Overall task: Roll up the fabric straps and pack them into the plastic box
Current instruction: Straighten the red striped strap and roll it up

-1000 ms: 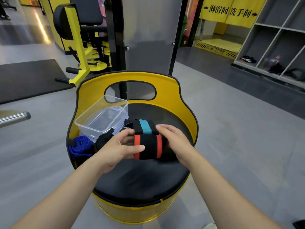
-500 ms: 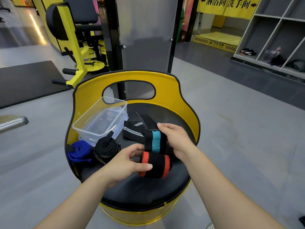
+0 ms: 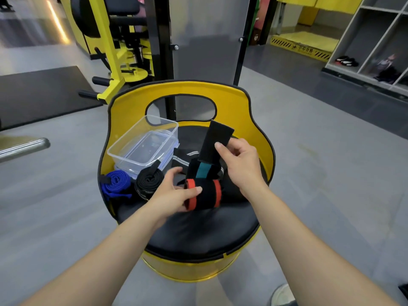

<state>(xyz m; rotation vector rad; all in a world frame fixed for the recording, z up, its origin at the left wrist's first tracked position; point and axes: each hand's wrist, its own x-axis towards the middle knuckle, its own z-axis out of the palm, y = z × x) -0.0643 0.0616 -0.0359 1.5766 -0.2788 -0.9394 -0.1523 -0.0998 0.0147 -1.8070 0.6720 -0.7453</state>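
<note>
Pinching the teal-banded strap's (image 3: 204, 171) free end, the right hand (image 3: 239, 160) holds it upright; left hand (image 3: 174, 192) grips the orange-banded roll (image 3: 204, 194), axis lying left-right mid-seat (image 3: 198, 235).

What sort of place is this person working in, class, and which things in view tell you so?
Most likely a gym: a yellow weight machine stands behind the yellow seat, a black floor mat lies left, and cubby shelves hold shoes.
</note>
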